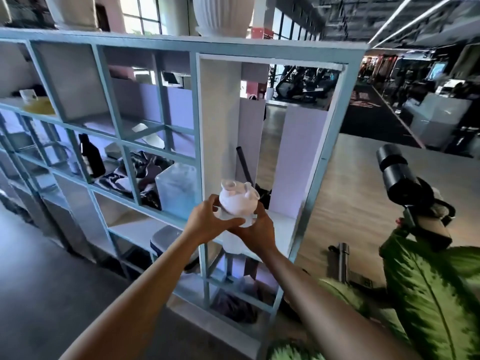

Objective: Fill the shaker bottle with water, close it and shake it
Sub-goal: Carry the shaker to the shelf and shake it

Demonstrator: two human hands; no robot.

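Two hands clasp shaker bottle [237, 203] | blue shelving [259, 51] behind | apparently gym floor [350, 193]

We see the shaker bottle [237, 203] only as a motion-blurred white shape; its lower body is covered by the left hand [207, 220] and right hand [255, 231], so we cannot tell its water level. The white vase [222, 15] is cut by the top edge, the plant [428, 294] by the right and bottom edges.
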